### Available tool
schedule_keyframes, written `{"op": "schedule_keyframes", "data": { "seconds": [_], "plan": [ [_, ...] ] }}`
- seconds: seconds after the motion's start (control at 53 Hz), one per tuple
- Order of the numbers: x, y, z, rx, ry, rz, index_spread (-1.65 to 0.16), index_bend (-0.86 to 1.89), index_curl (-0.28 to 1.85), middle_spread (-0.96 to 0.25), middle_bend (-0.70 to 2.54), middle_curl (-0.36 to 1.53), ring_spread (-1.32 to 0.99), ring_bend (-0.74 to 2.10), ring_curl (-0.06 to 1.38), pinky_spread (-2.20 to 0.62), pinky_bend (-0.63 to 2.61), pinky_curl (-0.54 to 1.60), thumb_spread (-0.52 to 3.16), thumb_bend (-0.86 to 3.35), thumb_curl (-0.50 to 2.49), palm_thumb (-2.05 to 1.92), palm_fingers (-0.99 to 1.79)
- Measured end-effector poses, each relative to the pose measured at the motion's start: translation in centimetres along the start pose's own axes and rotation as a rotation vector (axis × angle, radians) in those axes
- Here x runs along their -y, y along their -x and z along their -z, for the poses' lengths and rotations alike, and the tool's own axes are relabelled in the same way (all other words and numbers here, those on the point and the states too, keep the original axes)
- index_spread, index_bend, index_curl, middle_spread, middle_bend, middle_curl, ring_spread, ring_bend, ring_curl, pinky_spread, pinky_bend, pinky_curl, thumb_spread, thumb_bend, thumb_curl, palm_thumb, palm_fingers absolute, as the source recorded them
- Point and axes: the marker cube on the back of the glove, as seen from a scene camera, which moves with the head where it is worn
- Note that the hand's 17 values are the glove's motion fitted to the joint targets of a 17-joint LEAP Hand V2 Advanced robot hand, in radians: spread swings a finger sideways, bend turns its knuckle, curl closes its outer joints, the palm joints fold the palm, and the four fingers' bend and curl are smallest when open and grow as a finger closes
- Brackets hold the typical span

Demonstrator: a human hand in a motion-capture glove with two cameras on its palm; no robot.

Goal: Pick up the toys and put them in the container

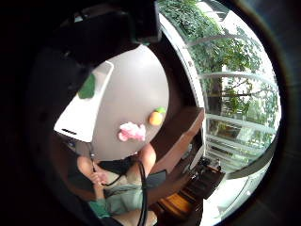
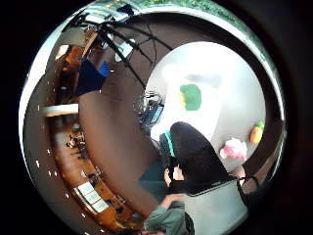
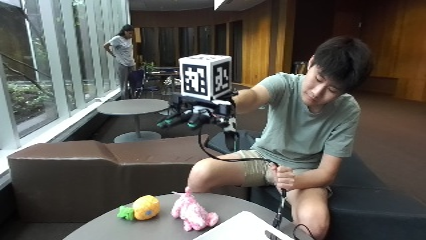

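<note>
A pink plush toy (image 3: pixel 194 213) lay on the round grey table (image 3: pixel 146 227), near the edge closest to the seated person, and just beside it, apart but close, sat an orange plush fruit with a green leafy top (image 3: pixel 140 208). In the palm views the two toys showed the same way, side by side on the tabletop (the pink one nearer the person's knee). The white container (image 1: pixel 86 109) stood on the same table, well apart from them, with a green toy (image 1: pixel 87 87) already lying inside it.

The gloved right hand (image 3: pixel 194 116) was raised high above the table at chest height, holding nothing; whether its fingers were straight or curled I could not tell. The bare left hand (image 3: pixel 283 177) rested at the person's knee, curled round a thin black cable. A brown upholstered bench (image 3: pixel 86 167) stood behind the table.
</note>
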Motion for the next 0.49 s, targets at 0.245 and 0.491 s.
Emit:
{"op": "schedule_keyframes", "data": {
  "seconds": [0.245,0.491],
  "plan": [
    [-4.7,-8.9,1.1,-0.065,-0.011,-0.095,-0.24,0.03,0.19,0.04,0.10,0.28,0.08,0.35,0.35,0.07,1.13,0.36,1.30,-0.02,0.46,0.03,-0.36],
    [-7.9,-15.0,-10.5,-0.064,0.092,-0.083,-0.21,0.03,0.14,0.05,0.12,0.25,0.08,0.33,0.35,0.07,1.07,0.34,1.30,-0.02,0.41,0.03,-0.32]
  ]
}}
